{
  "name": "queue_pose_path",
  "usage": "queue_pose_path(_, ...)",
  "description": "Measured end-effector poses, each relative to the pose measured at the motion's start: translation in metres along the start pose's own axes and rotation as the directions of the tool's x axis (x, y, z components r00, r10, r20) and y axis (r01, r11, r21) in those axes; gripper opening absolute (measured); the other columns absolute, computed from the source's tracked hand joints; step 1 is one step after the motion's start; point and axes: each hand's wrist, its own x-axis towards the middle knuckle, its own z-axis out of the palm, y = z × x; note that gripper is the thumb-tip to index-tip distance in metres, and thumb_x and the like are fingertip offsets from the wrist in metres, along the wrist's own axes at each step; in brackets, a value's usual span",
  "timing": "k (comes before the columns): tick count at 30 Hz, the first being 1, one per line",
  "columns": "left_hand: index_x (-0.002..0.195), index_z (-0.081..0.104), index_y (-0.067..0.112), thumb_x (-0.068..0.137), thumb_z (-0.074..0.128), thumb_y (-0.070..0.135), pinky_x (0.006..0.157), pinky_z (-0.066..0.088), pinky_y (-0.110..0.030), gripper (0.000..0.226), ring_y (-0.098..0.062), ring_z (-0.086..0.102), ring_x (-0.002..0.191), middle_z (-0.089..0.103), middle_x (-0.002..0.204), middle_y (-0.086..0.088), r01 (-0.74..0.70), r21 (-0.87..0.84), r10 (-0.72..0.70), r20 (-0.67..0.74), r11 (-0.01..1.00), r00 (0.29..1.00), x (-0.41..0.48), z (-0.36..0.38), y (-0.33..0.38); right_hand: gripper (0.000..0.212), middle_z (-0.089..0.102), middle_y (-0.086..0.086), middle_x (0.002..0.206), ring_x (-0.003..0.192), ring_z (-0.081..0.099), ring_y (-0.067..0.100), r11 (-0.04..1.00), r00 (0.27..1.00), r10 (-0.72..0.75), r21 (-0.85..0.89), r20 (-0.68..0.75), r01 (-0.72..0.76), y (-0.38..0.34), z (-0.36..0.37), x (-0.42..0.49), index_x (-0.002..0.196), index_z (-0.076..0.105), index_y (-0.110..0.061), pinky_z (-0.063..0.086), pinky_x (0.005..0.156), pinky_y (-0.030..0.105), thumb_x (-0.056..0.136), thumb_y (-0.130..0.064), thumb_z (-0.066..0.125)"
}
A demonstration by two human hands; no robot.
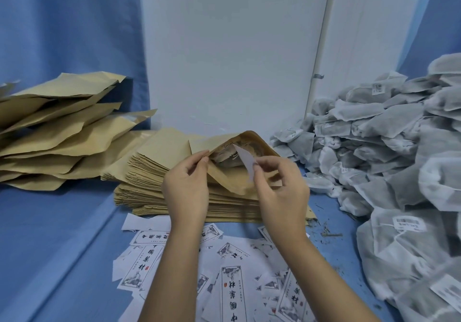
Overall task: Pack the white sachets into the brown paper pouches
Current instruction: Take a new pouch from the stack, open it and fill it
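A brown paper pouch (234,147) stands open on top of a flat stack of empty pouches (149,172). White sachets show inside its mouth. My left hand (185,187) pinches the pouch's left rim and holds the mouth apart. My right hand (280,187) pinches a white paper slip (245,162) whose upper end reaches into the opening. A large heap of white sachets (389,152) fills the right side.
Filled brown pouches (57,127) are piled at the left. Printed paper labels (232,284) lie scattered on the blue cloth (62,246) under my forearms. A white wall panel (234,47) stands behind the stack. Small dry crumbs lie near the sachet heap.
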Motion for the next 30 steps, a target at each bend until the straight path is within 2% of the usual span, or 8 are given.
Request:
queue_pose_path(4,0.094,0.075,0.025,0.089,0.062,0.017,0.063,0.036,0.004,0.016,0.024,0.053,0.073,0.062,0.076,0.029,0.006,0.005,-0.006,0.006,1.0,1.0,-0.001,0.003,0.001,0.01,0.067,-0.012,0.087,0.09,0.057,0.012,0.966,0.996,-0.042,-0.252,0.077,0.061,0.001,0.004,0.01,0.091,0.072,-0.019,0.043,0.073,0.022,0.086,-0.014,0.066)
queue_pose_path(8,0.094,0.075,0.026,0.089,0.062,0.018,0.065,0.036,0.004,0.016,0.023,0.054,0.075,0.064,0.079,0.028,-0.011,0.003,0.011,0.02,1.0,1.0,-0.003,0.006,0.003,0.015,0.061,-0.002,0.091,0.094,0.048,0.021,0.72,0.9,0.054,-0.641,0.433,0.265,0.008,0.024,0.029,0.089,0.067,-0.014,0.035,0.06,0.031,0.089,-0.01,0.053)
queue_pose_path(13,0.096,0.075,0.023,0.089,0.062,0.015,0.068,0.038,0.003,0.017,0.023,0.055,0.078,0.062,0.079,0.031,-0.031,-0.027,0.032,0.031,0.999,0.999,-0.005,0.009,0.004,0.016,0.059,0.011,0.09,0.088,0.058,0.029,0.676,0.792,0.293,-0.702,0.536,0.225,0.009,0.051,0.047,0.078,0.05,-0.013,0.035,0.062,0.03,0.087,0.0,0.053)
queue_pose_path(18,0.096,0.076,0.02,0.089,0.062,0.013,0.068,0.036,0.004,0.017,0.025,0.054,0.075,0.062,0.077,0.028,-0.06,-0.025,0.061,0.048,0.998,0.997,-0.007,0.013,0.006,0.02,0.062,0.015,0.106,0.099,0.058,0.031,0.666,0.733,0.435,-0.735,0.522,0.128,0.024,0.061,0.057,0.099,0.064,-0.005,0.04,0.07,0.03,0.087,0.003,0.05)
queue_pose_path(22,0.097,0.076,0.021,0.089,0.062,0.015,0.068,0.035,0.004,0.017,0.026,0.053,0.076,0.061,0.078,0.029,-0.06,-0.029,0.061,0.041,0.998,0.997,-0.008,0.013,0.005,0.016,0.063,0.013,0.099,0.092,0.059,0.031,0.695,0.761,0.386,-0.707,0.521,0.131,0.029,0.058,0.058,0.095,0.066,-0.006,0.04,0.068,0.029,0.089,-0.003,0.052)
queue_pose_path(25,0.095,0.076,0.023,0.088,0.064,0.016,0.069,0.038,0.002,0.015,0.021,0.057,0.078,0.064,0.078,0.029,-0.018,-0.07,0.02,0.034,0.997,0.999,-0.006,0.012,0.004,0.019,0.066,0.01,0.089,0.079,0.057,0.028,0.772,0.87,0.274,-0.634,0.41,0.055,0.027,0.048,0.05,0.091,0.067,-0.01,0.044,0.065,0.031,0.091,-0.018,0.051)
queue_pose_path(28,0.091,0.075,0.025,0.086,0.067,0.017,0.076,0.044,-0.008,0.013,0.009,0.063,0.083,0.069,0.08,0.024,0.05,-0.124,-0.045,0.04,0.991,0.998,-0.003,0.011,0.001,0.027,0.053,-0.007,0.06,0.057,0.047,0.011,0.953,0.983,0.101,-0.299,0.155,-0.051,0.015,0.037,0.026,0.066,0.049,-0.023,0.037,0.055,0.029,0.091,-0.032,0.047)
queue_pose_path(30,0.085,0.075,0.026,0.084,0.069,0.018,0.079,0.047,-0.014,0.01,0.005,0.065,0.085,0.071,0.081,0.021,0.092,-0.149,-0.086,0.048,0.984,0.995,-0.003,0.011,0.001,0.036,0.035,-0.009,0.048,0.046,0.033,0.011,0.99,0.986,-0.05,-0.119,0.156,0.069,0.008,0.031,0.003,0.057,0.033,-0.025,0.028,0.047,0.029,0.091,-0.035,0.042)
